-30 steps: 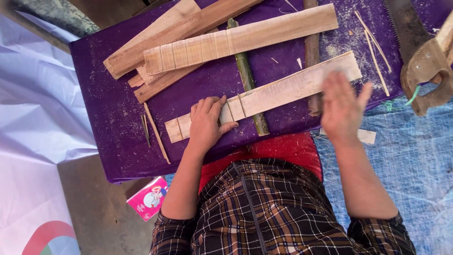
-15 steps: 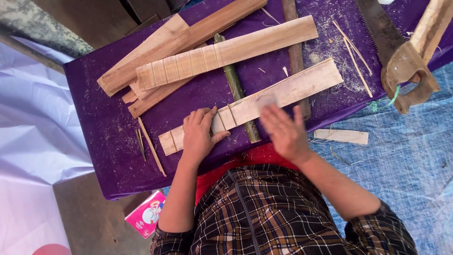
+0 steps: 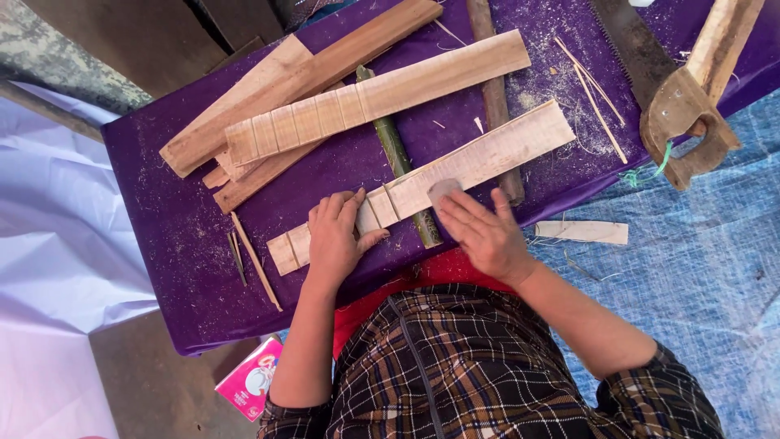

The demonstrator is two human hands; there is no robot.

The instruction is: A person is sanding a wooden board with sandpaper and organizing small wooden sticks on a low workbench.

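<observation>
Table: a purple cloth-covered table (image 3: 171,268) fills most of the view, dusted with pale sawdust near its right part.
Floor: a blue tarp (image 3: 699,276) lies to the right, a white sheet (image 3: 57,228) to the left.
Planks: a brown board (image 3: 325,73) lies slanted at the top, with a pale notched strip (image 3: 390,93) resting across it.
Saw: a handsaw (image 3: 678,118) with a worn wooden handle lies at the table's right edge, well apart from both hands.
Worked strip: a long pale wooden strip (image 3: 496,150), marked with cross cuts, lies slanted just in front of the person, across a green bamboo stick (image 3: 398,158) that passes under it.
Small bits: thin splints (image 3: 253,260) lie left of the strip, an offcut (image 3: 581,232) sits on the tarp, and a pink packet (image 3: 250,386) lies below the table edge.
Left hand: the left hand (image 3: 335,240) lies flat on the strip's lower end, fingers together and pressing down, thumb spread to the side.
Right hand: the right hand (image 3: 483,232) rests palm-down at the strip's middle, fingers loosely spread, fingertips over a small greyish pad (image 3: 443,191) lying on the wood; whether they grip it I cannot tell.
</observation>
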